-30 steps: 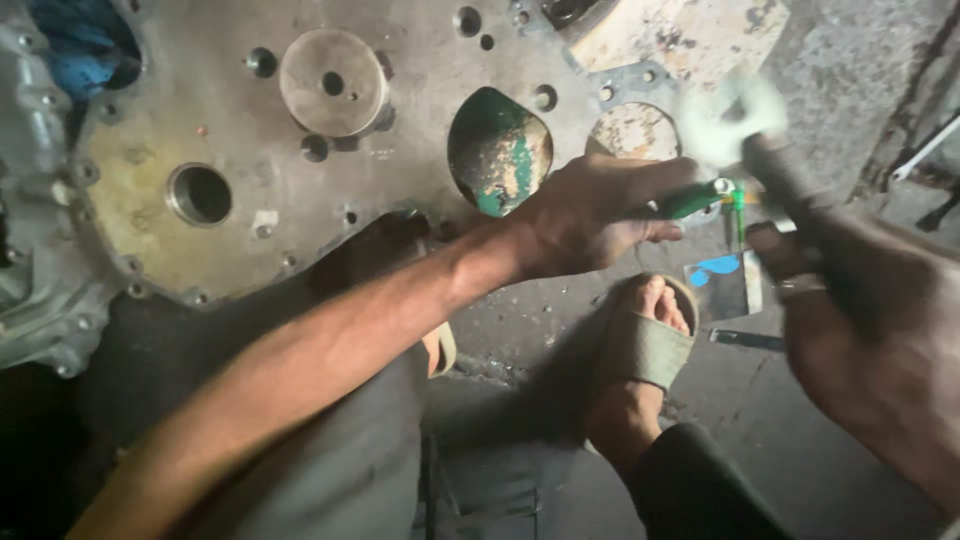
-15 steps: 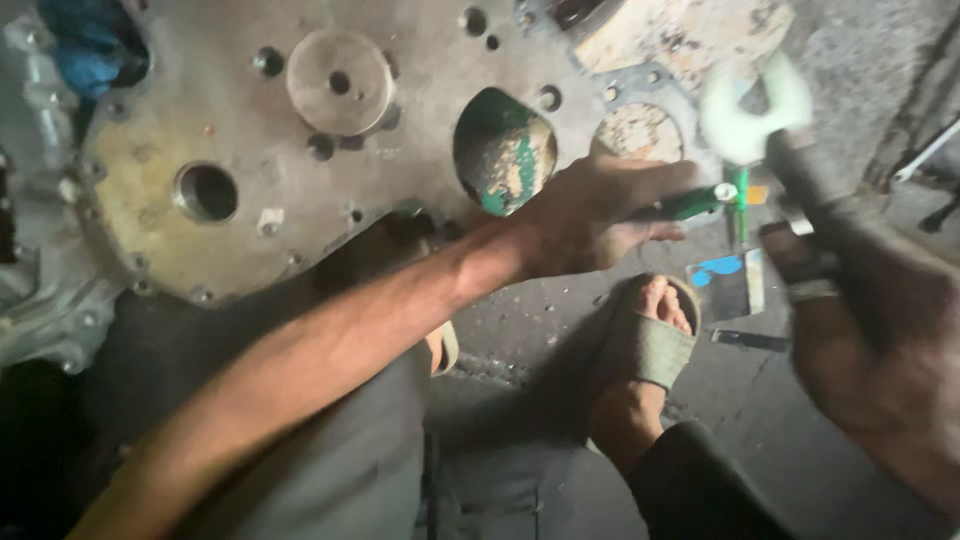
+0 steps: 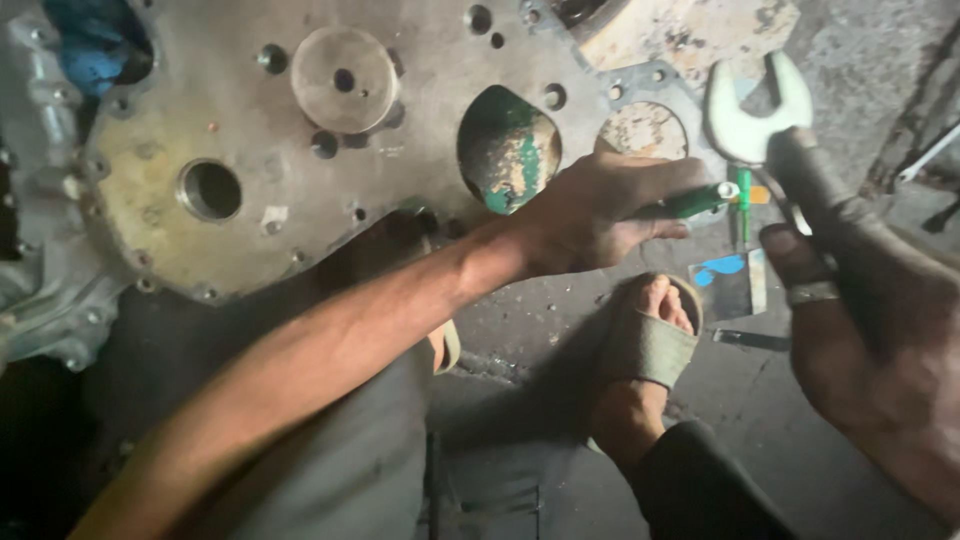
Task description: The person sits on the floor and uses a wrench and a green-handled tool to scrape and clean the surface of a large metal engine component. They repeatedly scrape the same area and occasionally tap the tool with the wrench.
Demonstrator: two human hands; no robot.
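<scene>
Beneath both hands lies a rough, stained concrete floor (image 3: 800,430), dim and gritty, with no wall in view. Above and to the left of the left hand (image 3: 600,215), a large grey metal engine plate (image 3: 420,170) fills the upper frame; it carries bolt holes, a raised round boss (image 3: 343,78) and a large opening showing chipped green paint (image 3: 508,150). A blue rag (image 3: 95,50) sits in a cavity at the plate's far upper left corner. Directly below the left hand, a foot in a grey sandal (image 3: 645,345) rests on the floor. Just right of the left hand and below the spanner head, a small flat packet with blue and green markings (image 3: 730,275) lies on the floor, with a thin dark metal piece (image 3: 750,340) beside it.

The left hand is closed around a green-handled tool (image 3: 690,203), fingers curled over the handle, its metal tip pointing right. The right hand (image 3: 880,350), wearing a ring, is wrapped in a fist around the shaft of an open-ended spanner (image 3: 760,110), held upright above the packet.

Against the frame half a second earlier, the spanner head is sharper and sits slightly left; the left hand keeps the same grip and position.
</scene>
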